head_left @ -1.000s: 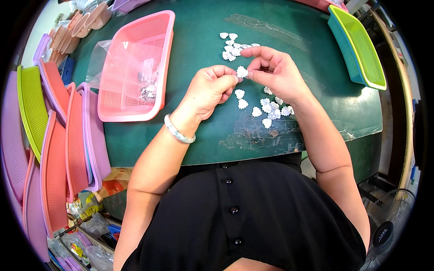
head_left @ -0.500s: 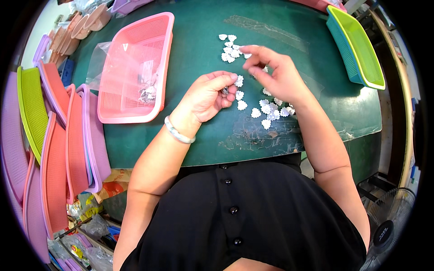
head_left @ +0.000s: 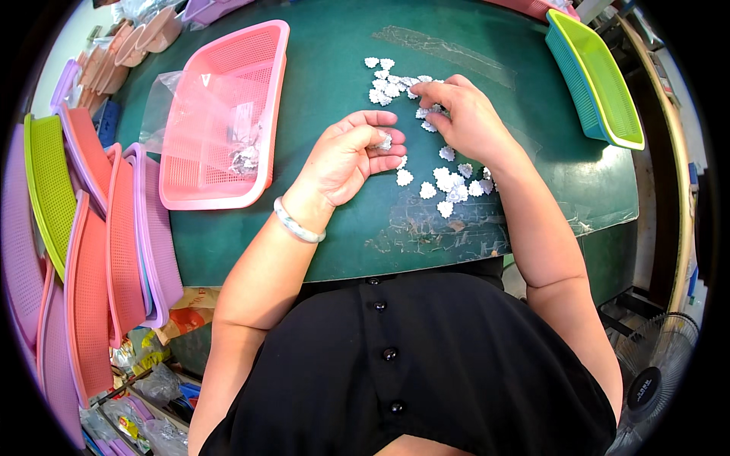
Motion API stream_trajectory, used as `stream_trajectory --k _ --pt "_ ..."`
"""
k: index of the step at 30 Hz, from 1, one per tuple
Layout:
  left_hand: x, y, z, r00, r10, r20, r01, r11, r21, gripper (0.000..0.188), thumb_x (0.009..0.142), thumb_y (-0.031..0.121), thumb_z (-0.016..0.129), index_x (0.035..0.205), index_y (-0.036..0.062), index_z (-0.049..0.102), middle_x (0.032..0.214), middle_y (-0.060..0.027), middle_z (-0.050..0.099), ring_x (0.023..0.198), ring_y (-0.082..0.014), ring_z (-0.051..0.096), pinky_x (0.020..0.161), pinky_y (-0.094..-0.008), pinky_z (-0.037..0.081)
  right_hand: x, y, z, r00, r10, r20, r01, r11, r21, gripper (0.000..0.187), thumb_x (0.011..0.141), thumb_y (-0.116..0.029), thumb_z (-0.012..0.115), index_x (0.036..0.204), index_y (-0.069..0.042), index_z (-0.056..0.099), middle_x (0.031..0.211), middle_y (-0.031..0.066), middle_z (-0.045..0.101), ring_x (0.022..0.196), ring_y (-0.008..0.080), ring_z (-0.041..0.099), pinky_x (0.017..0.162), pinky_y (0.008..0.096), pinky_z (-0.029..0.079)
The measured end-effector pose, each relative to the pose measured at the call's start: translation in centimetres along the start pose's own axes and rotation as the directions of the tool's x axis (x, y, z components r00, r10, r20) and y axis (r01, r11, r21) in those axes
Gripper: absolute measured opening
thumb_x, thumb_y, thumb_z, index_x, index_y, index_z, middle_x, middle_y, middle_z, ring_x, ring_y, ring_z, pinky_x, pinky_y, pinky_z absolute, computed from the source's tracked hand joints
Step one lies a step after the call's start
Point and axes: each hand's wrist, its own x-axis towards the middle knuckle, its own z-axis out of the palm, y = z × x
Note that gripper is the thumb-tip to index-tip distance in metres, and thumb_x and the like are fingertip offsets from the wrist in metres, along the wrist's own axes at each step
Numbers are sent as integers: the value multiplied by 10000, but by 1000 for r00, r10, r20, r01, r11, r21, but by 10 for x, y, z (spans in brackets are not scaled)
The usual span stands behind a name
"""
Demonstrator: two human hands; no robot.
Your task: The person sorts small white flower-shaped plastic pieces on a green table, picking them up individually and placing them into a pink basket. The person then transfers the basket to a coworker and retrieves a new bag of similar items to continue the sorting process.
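My left hand (head_left: 344, 158) is half curled, palm up, above the green table. Its thumb presses a small silvery-white piece with a scalloped edge (head_left: 385, 142) against the fingers. To the right, my right hand (head_left: 473, 123) bends over a loose spread of similar white scalloped pieces (head_left: 383, 85). Its index finger touches or hovers just above them, with a gap between finger and thumb. Whatever lies under its palm is hidden. Nearer to me, another group of scalloped pieces (head_left: 455, 186) lies beside my right forearm. A single piece (head_left: 404, 178) rests below my left fingertips.
A pink mesh basket (head_left: 277, 114) holds a clear plastic bag (head_left: 199, 114) with silvery pieces inside. At the right edge stands a green and teal basket (head_left: 601, 83). Stacked coloured baskets (head_left: 91, 296) crowd the left side. A fan (head_left: 654, 372) is at lower right.
My left fingers have spread, showing the scalloped piece more fully. My right hand has lowered slightly over the pieces, its fingers reaching down among them.
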Motion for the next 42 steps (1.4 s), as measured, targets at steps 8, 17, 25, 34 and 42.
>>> stream_trajectory --k 8,17,25,34,42 --pt "1 -2 2 998 -3 -65 14 987 160 199 855 111 527 1013 -11 527 812 -89 600 714 -155 605 602 -241 507 -1 -10 -1 966 241 91 -253 818 517 312 782 -7 563 1093 -26 569 756 45 612 689 99 553 628 245 449" --pt "-1 -4 8 997 41 -59 -25 971 239 129 846 110 562 929 12 546 770 -66 605 650 -123 599 546 -205 491 -3 -23 -4 971 185 153 -240 765 597 335 777 -19 562 1110 17 540 693 4 591 652 65 521 610 221 431" --pt "-1 -3 10 993 75 -91 -41 942 333 92 825 96 560 870 16 564 730 -52 602 613 -99 576 517 -188 455 -5 -27 -5 975 148 168 -220 770 599 364 771 -3 550 1134 15 524 688 -5 569 650 67 512 604 215 425" --pt "-3 -3 11 996 34 -80 1 917 400 122 779 57 521 857 -15 581 719 -71 598 586 -109 552 512 -213 432 -5 -27 -7 969 149 199 -242 742 625 387 762 -2 552 1147 15 514 683 -17 564 631 52 491 578 207 403" --pt "-5 -3 12 998 10 -60 13 928 373 132 781 68 530 859 -26 582 723 -73 597 582 -109 549 504 -208 426 -5 -24 -7 969 138 204 -239 726 644 395 756 2 548 1149 13 512 683 -18 562 630 47 486 579 205 398"
